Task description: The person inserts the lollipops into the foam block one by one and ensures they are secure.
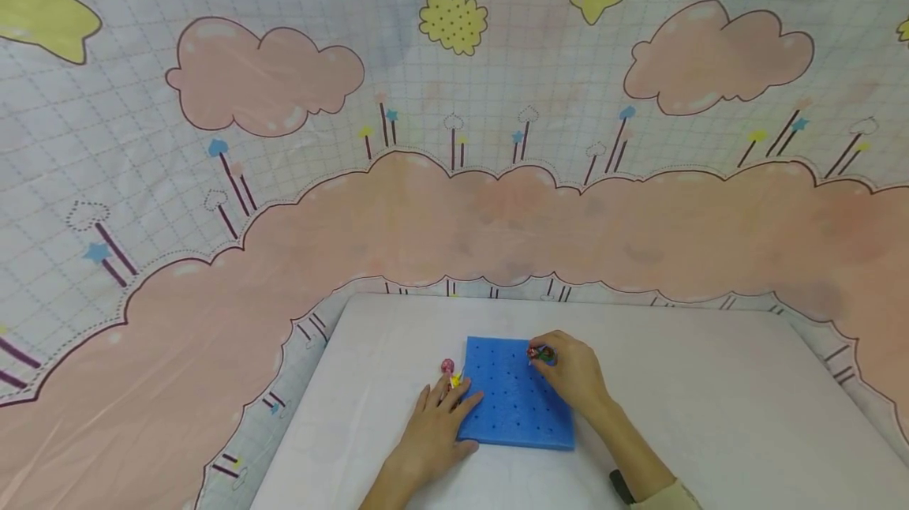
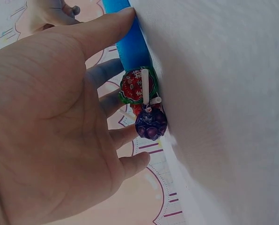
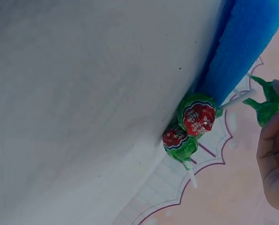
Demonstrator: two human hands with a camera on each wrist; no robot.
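A blue foam board (image 1: 511,407) dotted with small holes lies flat on the white table. My left hand (image 1: 429,431) rests at its left edge, fingers spread, over some lollipops. A pink-topped lollipop (image 1: 447,365) and a yellow wrapper (image 1: 456,380) show past those fingertips. In the left wrist view, a green-and-red lollipop (image 2: 132,86) and a purple lollipop (image 2: 151,125) lie beside the board. My right hand (image 1: 577,376) pinches a green-wrapped lollipop (image 3: 268,105) above the board's far right corner. Its candy is mostly hidden by the fingers in the right wrist view.
Two green-and-red lollipops, one upper (image 3: 199,116) and one lower (image 3: 179,143), lie against each other beside the board in the right wrist view. The white table (image 1: 710,391) extends to both sides. A cloud-patterned backdrop (image 1: 497,218) stands behind it.
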